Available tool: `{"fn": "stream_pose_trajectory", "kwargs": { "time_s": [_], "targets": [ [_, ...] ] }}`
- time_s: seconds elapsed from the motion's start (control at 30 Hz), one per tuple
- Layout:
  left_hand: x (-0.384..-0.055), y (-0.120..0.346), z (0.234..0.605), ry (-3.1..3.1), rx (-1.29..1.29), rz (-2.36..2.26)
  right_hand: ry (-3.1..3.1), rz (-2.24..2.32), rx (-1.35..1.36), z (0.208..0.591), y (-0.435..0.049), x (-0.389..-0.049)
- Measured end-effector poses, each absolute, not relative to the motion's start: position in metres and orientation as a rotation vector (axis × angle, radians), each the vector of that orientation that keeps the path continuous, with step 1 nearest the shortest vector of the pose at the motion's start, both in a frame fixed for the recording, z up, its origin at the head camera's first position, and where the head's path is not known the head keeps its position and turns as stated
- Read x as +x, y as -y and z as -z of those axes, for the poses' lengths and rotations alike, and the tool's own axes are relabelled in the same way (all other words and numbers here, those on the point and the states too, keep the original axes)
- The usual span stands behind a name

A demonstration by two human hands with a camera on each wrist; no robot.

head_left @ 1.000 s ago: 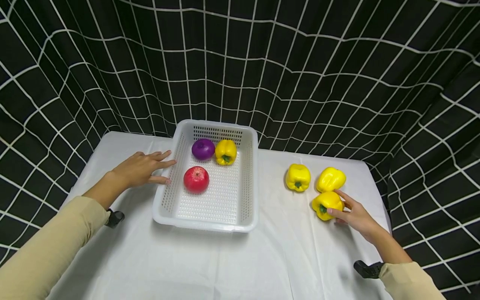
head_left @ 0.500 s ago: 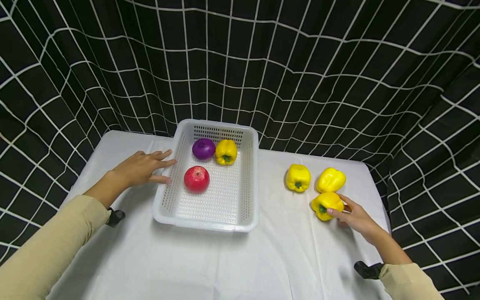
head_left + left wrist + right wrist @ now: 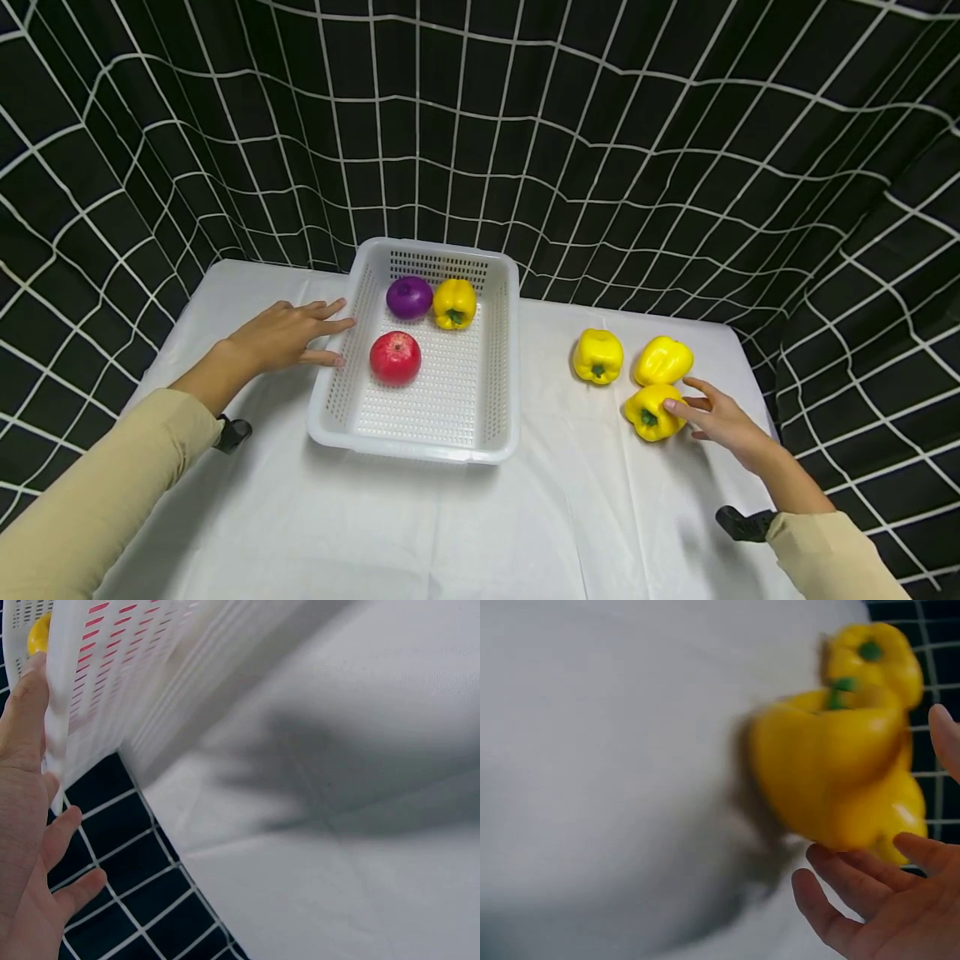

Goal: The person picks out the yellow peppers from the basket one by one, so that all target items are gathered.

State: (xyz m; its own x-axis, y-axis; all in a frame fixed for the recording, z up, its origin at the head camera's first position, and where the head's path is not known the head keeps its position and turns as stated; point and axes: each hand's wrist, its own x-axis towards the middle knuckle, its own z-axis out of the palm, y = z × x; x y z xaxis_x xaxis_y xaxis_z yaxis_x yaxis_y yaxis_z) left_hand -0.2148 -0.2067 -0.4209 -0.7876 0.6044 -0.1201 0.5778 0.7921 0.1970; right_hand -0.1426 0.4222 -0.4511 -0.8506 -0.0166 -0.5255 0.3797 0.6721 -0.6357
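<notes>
My left hand (image 3: 283, 336) rests with spread fingers against the left rim of a white plastic basket (image 3: 412, 457). Inside the basket are a purple onion-like vegetable (image 3: 409, 297), a yellow bell pepper (image 3: 454, 304) and a red round fruit (image 3: 395, 358), perhaps a pomegranate. At the right, my right hand (image 3: 723, 421) is beside the nearest of three loose bell peppers (image 3: 649, 414). The right wrist view shows its fingers parted around that pepper (image 3: 817, 769), thumb held away; whether a fingertip touches it I cannot tell.
Two more yellow peppers lie behind the near one: one at the left (image 3: 597, 357), one at the right (image 3: 663, 361). White cloth covers the table (image 3: 555, 517). A black curtain (image 3: 480, 125) with white grid lines surrounds its back and sides.
My right hand has drawn back slightly to the right and loosened its hold on the near pepper, which stays in place. The left hand keeps its place at the basket rim.
</notes>
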Motion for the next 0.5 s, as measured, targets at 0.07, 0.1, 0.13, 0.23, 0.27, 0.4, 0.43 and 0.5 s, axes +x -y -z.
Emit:
{"fn": "stream_pose_trajectory", "kwargs": {
  "time_s": [0.07,0.1,0.13,0.23,0.27,0.4,0.43,0.5],
  "targets": [
    [-0.215,0.206,0.421,-2.803,0.933,-0.222,-2.398,1.091,0.27,0.442,-0.424,-0.149],
    [-0.215,0.206,0.421,-2.802,0.935,-0.22,-2.411,1.093,0.265,0.437,-0.425,-0.153],
    [-0.215,0.206,0.421,-2.801,0.935,-0.219,-2.428,1.092,0.259,0.431,-0.425,-0.157],
    [-0.214,0.206,0.42,-2.801,0.934,-0.219,-2.484,1.076,0.233,0.415,-0.424,-0.17],
    [-0.213,0.206,0.42,-2.802,0.932,-0.219,-2.504,1.063,0.224,0.41,-0.422,-0.175],
    [-0.212,0.205,0.418,-2.807,0.922,-0.222,-2.573,0.991,0.186,0.389,-0.409,-0.195],
    [-0.212,0.205,0.418,-2.808,0.919,-0.222,-2.584,0.974,0.18,0.385,-0.404,-0.2],
    [-0.212,0.205,0.418,-2.808,0.921,-0.221,-2.596,0.958,0.152,0.376,-0.393,-0.209]
  ]
}}
